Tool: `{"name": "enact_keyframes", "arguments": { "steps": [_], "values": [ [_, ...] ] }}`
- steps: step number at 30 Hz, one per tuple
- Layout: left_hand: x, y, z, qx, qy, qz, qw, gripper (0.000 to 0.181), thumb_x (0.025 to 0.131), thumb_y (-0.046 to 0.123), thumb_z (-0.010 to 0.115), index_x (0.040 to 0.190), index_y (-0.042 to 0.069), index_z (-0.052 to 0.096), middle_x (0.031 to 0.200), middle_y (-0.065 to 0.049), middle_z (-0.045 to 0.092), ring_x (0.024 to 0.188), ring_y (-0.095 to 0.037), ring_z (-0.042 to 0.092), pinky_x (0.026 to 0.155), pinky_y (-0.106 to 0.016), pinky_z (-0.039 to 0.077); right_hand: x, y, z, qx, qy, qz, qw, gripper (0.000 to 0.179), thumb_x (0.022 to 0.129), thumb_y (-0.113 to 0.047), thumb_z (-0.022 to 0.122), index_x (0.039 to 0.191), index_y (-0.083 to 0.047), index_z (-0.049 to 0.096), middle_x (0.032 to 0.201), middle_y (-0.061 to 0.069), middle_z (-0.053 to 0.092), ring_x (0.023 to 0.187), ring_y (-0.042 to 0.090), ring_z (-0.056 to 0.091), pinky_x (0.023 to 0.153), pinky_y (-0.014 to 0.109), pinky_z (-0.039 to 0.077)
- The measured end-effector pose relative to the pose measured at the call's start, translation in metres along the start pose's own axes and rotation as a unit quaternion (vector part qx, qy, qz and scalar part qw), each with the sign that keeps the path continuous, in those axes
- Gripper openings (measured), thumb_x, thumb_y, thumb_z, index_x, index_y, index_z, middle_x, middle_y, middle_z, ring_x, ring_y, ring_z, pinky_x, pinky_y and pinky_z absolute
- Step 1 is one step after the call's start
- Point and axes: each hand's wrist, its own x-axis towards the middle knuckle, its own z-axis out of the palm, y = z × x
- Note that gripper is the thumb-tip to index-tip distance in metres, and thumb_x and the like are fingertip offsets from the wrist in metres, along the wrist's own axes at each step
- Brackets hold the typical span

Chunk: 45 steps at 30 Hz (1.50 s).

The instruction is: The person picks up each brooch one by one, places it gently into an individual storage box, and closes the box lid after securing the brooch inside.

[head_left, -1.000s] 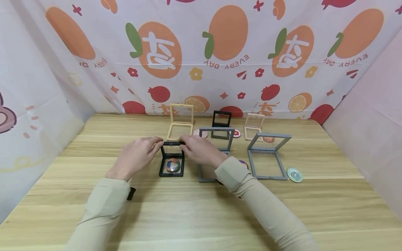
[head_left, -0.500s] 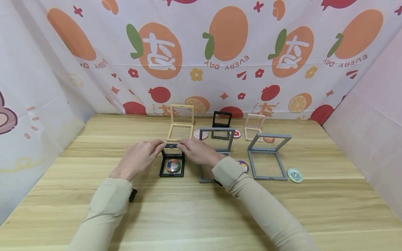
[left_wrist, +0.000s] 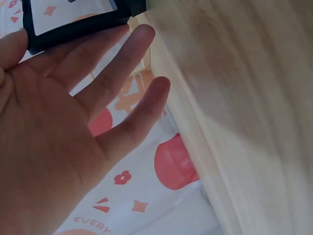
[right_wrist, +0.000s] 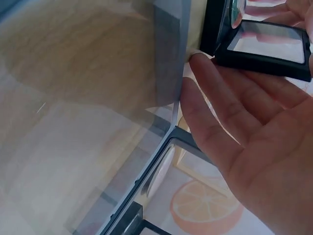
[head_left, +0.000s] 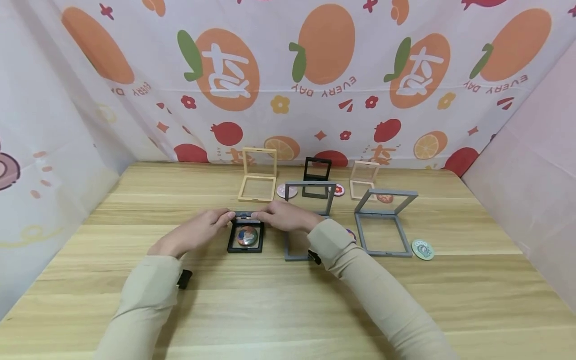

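Note:
A small black display frame [head_left: 231,245] lies on the table with a round, multicolored badge [head_left: 247,236] on its clear lower panel. Its hinged lid leans low toward the badge. My left hand [head_left: 195,233] pinches the lid's left corner. In the left wrist view, the thumb [left_wrist: 13,48] is at the lid's edge and the other fingers spread behind it. On the opposite corner, my right hand [head_left: 288,217] pinches the lid between thumb and fingers. From the right wrist, the black lid [right_wrist: 264,62] shows above the extended fingers.
Right beside my right hand stands an open grey frame [head_left: 310,184], partly covered by the arm. Another grey frame [head_left: 387,254] and a green badge [head_left: 423,249] lie farther right. Behind are a yellow frame [head_left: 260,150], a black one [head_left: 317,160] and a pink one [head_left: 365,163], with badges nearby.
Both hands have lowered the black frame's lid; it stood nearly upright earlier and now tilts down toward the badge. The other frames and badges have stayed put.

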Motion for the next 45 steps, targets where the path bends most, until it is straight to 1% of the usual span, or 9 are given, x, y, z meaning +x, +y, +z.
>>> {"name": "enact_keyframes", "arguments": {
  "steps": [3, 7, 12, 17, 24, 28, 31, 36, 45],
  "values": [
    [-0.004, 0.001, -0.003, -0.004, -0.013, -0.006, 0.9999, 0.049, 0.113, 0.030, 0.033, 0.130, -0.008, 0.058, 0.121, -0.026, 0.065, 0.120, -0.043, 0.058, 0.101, -0.062, 0.042, 0.000, -0.002, -0.001, -0.010, -0.002, 0.001, 0.9999, 0.039, 0.109, -0.029, 0.047, 0.122, -0.002, 0.072, 0.061, -0.005, 0.028, 0.056, 0.008, 0.023, 0.055, 0.024, 0.024],
    [-0.007, 0.003, -0.005, 0.000, -0.021, -0.005, 0.9998, 0.048, 0.113, 0.028, 0.034, 0.132, -0.009, 0.057, 0.123, -0.027, 0.064, 0.121, -0.043, 0.057, 0.102, -0.062, 0.042, 0.001, -0.003, -0.001, -0.015, -0.007, 0.004, 0.9998, 0.039, 0.108, -0.032, 0.050, 0.127, -0.004, 0.071, 0.066, -0.005, 0.033, 0.060, 0.009, 0.025, 0.057, 0.025, 0.024],
    [-0.007, 0.003, -0.005, 0.001, -0.025, -0.002, 0.9997, 0.051, 0.113, 0.030, 0.034, 0.137, -0.011, 0.054, 0.131, -0.029, 0.060, 0.128, -0.045, 0.052, 0.105, -0.063, 0.038, -0.001, -0.003, -0.002, -0.011, -0.017, 0.013, 0.9997, 0.039, 0.108, -0.032, 0.050, 0.126, -0.004, 0.071, 0.067, -0.003, 0.033, 0.061, 0.010, 0.025, 0.058, 0.025, 0.023],
    [-0.008, 0.002, -0.005, -0.009, -0.040, -0.001, 0.9992, 0.054, 0.112, 0.030, 0.035, 0.142, -0.013, 0.048, 0.141, -0.031, 0.053, 0.135, -0.047, 0.044, 0.108, -0.063, 0.035, -0.002, -0.005, -0.003, -0.012, -0.028, 0.015, 0.9994, 0.039, 0.108, -0.031, 0.051, 0.126, -0.003, 0.071, 0.088, 0.000, 0.062, 0.070, 0.007, 0.042, 0.064, 0.022, 0.034],
    [-0.008, 0.003, -0.005, -0.006, -0.071, -0.004, 0.9974, 0.056, 0.112, 0.032, 0.037, 0.147, -0.011, 0.042, 0.147, -0.030, 0.046, 0.139, -0.048, 0.038, 0.110, -0.064, 0.031, -0.004, -0.005, -0.004, -0.013, -0.044, 0.010, 0.9989, 0.035, 0.107, -0.029, 0.054, 0.124, -0.004, 0.072, 0.079, 0.003, 0.052, 0.066, 0.009, 0.034, 0.060, 0.024, 0.028],
    [-0.008, 0.002, -0.004, -0.003, -0.080, -0.007, 0.9968, 0.057, 0.112, 0.034, 0.037, 0.148, -0.010, 0.041, 0.148, -0.030, 0.045, 0.139, -0.048, 0.038, 0.110, -0.064, 0.031, -0.003, -0.003, -0.003, -0.034, -0.045, 0.005, 0.9984, 0.036, 0.106, -0.031, 0.055, 0.124, -0.005, 0.072, 0.100, 0.003, 0.068, 0.077, 0.004, 0.050, 0.068, 0.021, 0.040],
    [-0.008, 0.001, -0.004, 0.003, -0.079, -0.007, 0.9969, 0.057, 0.112, 0.034, 0.038, 0.148, -0.009, 0.042, 0.148, -0.029, 0.046, 0.139, -0.047, 0.039, 0.110, -0.063, 0.032, -0.002, -0.002, -0.002, -0.043, -0.048, -0.003, 0.9979, 0.036, 0.106, -0.031, 0.055, 0.123, -0.005, 0.073, 0.093, 0.001, 0.066, 0.074, 0.004, 0.048, 0.067, 0.020, 0.040],
    [-0.010, 0.000, -0.005, 0.004, -0.076, -0.003, 0.9971, 0.055, 0.111, 0.034, 0.041, 0.147, -0.007, 0.044, 0.147, -0.028, 0.048, 0.137, -0.047, 0.042, 0.108, -0.063, 0.034, 0.001, -0.001, -0.002, -0.031, -0.063, -0.013, 0.9975, 0.034, 0.106, -0.029, 0.055, 0.114, -0.002, 0.074, 0.072, -0.002, 0.041, 0.062, 0.007, 0.031, 0.058, 0.023, 0.026],
    [-0.013, 0.002, -0.006, -0.014, -0.087, -0.016, 0.9960, 0.061, 0.109, 0.038, 0.045, 0.151, -0.006, 0.040, 0.148, -0.029, 0.046, 0.138, -0.047, 0.041, 0.108, -0.065, 0.034, 0.003, 0.001, 0.000, -0.025, -0.079, -0.013, 0.9965, 0.032, 0.104, -0.023, 0.059, 0.118, 0.003, 0.070, 0.095, 0.006, 0.052, 0.076, 0.011, 0.044, 0.065, 0.021, 0.035]
  ]
}}
